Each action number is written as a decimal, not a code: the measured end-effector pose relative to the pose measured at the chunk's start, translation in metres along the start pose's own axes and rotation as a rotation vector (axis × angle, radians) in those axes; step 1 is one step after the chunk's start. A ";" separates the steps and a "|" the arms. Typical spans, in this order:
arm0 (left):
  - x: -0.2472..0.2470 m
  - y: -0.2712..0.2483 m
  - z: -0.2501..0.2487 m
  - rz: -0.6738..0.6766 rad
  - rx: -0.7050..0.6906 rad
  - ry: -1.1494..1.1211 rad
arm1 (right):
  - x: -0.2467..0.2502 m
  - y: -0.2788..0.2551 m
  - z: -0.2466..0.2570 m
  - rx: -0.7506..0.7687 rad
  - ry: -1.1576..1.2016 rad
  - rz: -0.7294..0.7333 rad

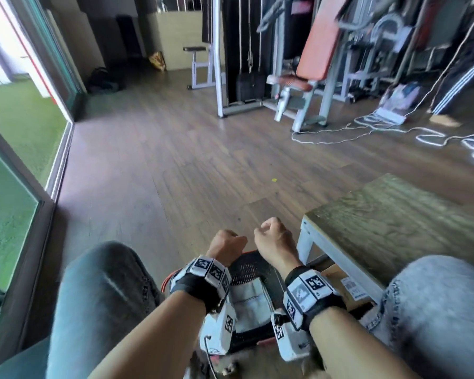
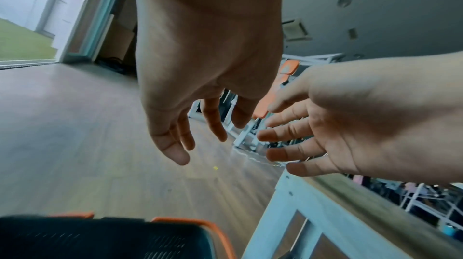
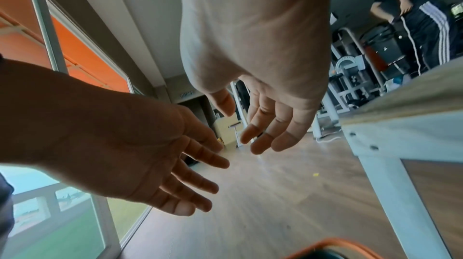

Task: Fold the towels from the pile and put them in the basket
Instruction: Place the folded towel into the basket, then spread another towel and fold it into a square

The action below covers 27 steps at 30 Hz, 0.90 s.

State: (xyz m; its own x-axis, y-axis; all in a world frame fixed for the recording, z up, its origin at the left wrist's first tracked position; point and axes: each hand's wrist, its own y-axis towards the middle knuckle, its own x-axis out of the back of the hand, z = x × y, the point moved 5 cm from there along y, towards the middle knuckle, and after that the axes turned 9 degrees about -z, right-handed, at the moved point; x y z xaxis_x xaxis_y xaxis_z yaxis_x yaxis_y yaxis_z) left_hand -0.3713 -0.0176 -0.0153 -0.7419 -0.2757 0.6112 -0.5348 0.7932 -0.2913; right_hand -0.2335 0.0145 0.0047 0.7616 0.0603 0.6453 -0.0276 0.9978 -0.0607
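Low in the frame's centre, left hand point(image 1: 226, 243) and right hand point(image 1: 274, 237) hover loose-fingered, holding nothing, above the basket point(image 1: 246, 266); its folded towel point(image 1: 251, 302) (soft, light) is best pinched at corners.

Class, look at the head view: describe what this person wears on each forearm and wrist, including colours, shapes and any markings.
Both forearms are bare, with no sleeves. Each wrist carries a black strap ringed with white square tiles printed with black-and-white coded patterns. Under each wrist hangs a white boxy camera unit bearing the same kind of marker; a thin dark cable trails from the left one. The left hand and right hand wear no gloves.
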 end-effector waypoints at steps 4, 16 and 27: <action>0.006 -0.028 -0.047 0.006 -0.142 -0.065 | 0.050 -0.009 0.012 0.019 0.034 -0.122; -0.068 -0.102 -0.179 0.206 -0.459 -0.226 | 0.199 -0.058 -0.019 -0.105 0.143 -0.492; -0.180 -0.180 -0.229 0.581 -0.589 -0.234 | 0.292 -0.098 -0.093 -0.393 -0.012 -0.679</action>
State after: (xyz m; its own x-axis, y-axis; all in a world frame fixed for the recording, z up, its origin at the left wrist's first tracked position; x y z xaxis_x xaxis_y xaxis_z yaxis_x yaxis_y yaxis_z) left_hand -0.0489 0.0139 0.0958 -0.9320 0.2080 0.2970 0.2047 0.9779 -0.0424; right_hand 0.0522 -0.0684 0.1281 0.5224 -0.5569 0.6457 0.6746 0.7331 0.0866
